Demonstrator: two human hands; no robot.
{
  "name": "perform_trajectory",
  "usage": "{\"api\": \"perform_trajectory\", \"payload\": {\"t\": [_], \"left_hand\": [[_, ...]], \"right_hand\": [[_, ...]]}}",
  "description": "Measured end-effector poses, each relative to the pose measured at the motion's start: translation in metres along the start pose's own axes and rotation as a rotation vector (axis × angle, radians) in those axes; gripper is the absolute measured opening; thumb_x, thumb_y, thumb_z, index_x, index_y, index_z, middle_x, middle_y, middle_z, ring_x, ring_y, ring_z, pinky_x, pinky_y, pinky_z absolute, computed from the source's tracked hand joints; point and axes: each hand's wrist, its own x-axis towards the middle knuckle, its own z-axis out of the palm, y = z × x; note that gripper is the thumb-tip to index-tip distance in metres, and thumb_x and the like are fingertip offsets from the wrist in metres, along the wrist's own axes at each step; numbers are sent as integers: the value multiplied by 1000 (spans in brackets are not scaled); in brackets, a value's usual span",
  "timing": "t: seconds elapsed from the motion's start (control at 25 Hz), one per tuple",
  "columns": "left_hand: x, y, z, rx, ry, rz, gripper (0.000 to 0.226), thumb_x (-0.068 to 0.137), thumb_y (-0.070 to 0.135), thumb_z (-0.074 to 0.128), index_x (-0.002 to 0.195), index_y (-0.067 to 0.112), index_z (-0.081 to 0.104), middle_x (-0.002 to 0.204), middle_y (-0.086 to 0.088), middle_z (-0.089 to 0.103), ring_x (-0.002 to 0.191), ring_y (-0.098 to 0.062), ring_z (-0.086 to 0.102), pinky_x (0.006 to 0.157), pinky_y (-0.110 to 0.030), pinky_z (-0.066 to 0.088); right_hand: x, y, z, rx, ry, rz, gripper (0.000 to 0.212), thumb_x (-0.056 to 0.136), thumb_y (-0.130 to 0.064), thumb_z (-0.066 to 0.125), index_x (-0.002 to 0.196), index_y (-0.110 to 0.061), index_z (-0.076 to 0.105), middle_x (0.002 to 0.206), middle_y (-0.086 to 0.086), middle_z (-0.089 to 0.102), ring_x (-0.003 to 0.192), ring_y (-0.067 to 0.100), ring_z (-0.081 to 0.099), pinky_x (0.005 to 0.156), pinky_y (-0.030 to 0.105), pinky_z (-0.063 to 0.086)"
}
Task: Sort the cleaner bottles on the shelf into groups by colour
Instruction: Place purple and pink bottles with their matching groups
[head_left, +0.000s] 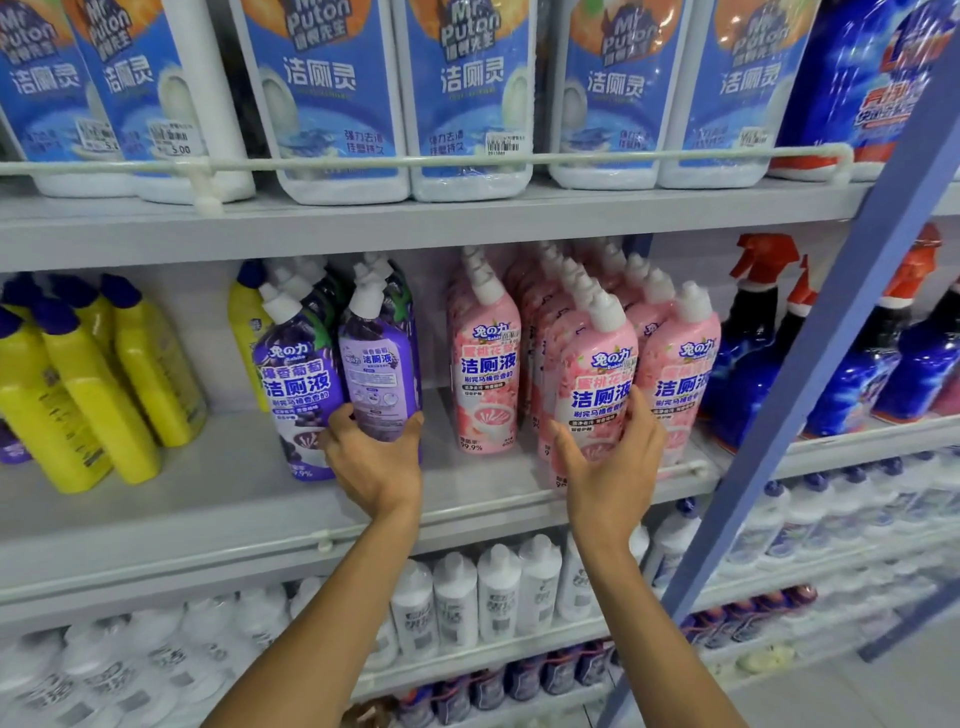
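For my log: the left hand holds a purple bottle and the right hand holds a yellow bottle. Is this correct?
One colour is wrong. The head view shows the right hand holding a pink bottle, not a yellow one; the left hand holds a purple bottle.

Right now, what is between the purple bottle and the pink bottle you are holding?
In the head view, a lone pink bottle stands between them. The left hand grips the purple bottle, and the right hand holds the front pink bottle.
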Motion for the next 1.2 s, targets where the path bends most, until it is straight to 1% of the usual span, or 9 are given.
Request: {"api": "perform_trajectory", "payload": {"t": [0.24,0.4,0.56,0.64,0.72,0.76,0.92,1.08,1.2], "left_hand": [[-3,0,3,75,6,54,76,64,39,91,124,12,54,125,-14,55,112,-39,59,90,-53,53],[-6,13,7,161,9,43,79,63,39,92,122,7,51,124,-19,53,113,-43,57,84,-55,51],[0,1,0,92,-58,65,71,65,37,89,122,10,55,122,-14,60,106,-38,62,87,-51,54],[11,-14,-15,-16,-161,136,61,67,35,89,117,15,60,113,-5,69,95,-22,69,86,-39,59],[25,-22,-34,-124,-353,169,51,73,20,89,118,16,64,103,2,72,83,1,70,77,-17,57],[32,-23,-42,-149,-452,176,49,75,13,87,120,15,66,101,3,73,81,6,69,75,-10,55],[52,-30,-63,-194,-666,205,49,79,7,84,125,16,68,108,5,77,95,-6,73,84,-20,58],[61,-38,-68,-263,-785,180,40,85,-3,75,119,10,57,111,-6,75,106,-20,72,83,-21,57],[60,-43,-70,-246,-810,274,30,93,-2,66,117,15,63,114,1,75,106,-17,72,87,-25,58]], "right_hand": [[-1,2,2,21,6,4,92,77,-44,86,152,-20,39,141,3,49,132,19,47,95,33,46],[-2,0,3,17,13,0,90,78,-43,85,151,-20,39,143,4,48,132,19,47,97,36,48],[-2,0,0,12,-2,-2,91,78,-44,84,152,-20,38,144,4,48,134,21,47,100,38,47],[-2,1,-1,15,-12,-12,91,78,-46,84,152,-20,38,144,4,48,134,20,46,100,34,45],[-2,2,0,14,-14,-18,91,79,-46,83,153,-20,37,144,3,48,134,18,46,100,31,44],[-1,2,0,13,-13,-18,91,79,-46,83,153,-20,37,145,3,48,134,18,46,100,31,43],[-2,1,-1,12,-22,-15,92,78,-47,83,152,-19,38,144,4,49,133,19,46,97,30,43],[-1,2,-3,12,-32,-28,92,77,-47,83,152,-18,38,143,5,49,133,18,45,95,25,38],[-1,4,-3,22,-42,-28,92,78,-45,83,152,-18,38,144,4,48,134,17,45,96,23,39]]}}
